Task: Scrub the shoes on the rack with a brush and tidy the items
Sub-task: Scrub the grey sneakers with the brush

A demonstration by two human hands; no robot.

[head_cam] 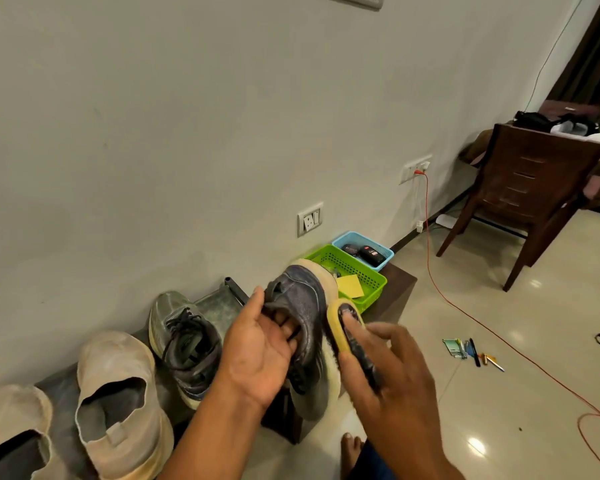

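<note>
My left hand (pixel 257 355) holds a dark blue sneaker with a cream sole (pixel 302 306) up off the rack, fingers tucked into its opening. My right hand (pixel 392 372) grips a yellow and black brush (pixel 347 327) pressed against the sneaker's sole edge. On the low dark rack (pixel 395 282) against the wall sit its matching dark sneaker (pixel 184 341) and two beige slip-on shoes (pixel 118 403), (pixel 14 431).
A green basket (pixel 368 278) with a yellow paper and a blue basket (pixel 361 245) holding dark items stand on the rack's right end. Pens and small items (pixel 471 351) lie on the tiled floor. An orange cable (pixel 465 313) crosses the floor. A wooden chair (pixel 527 199) stands at right.
</note>
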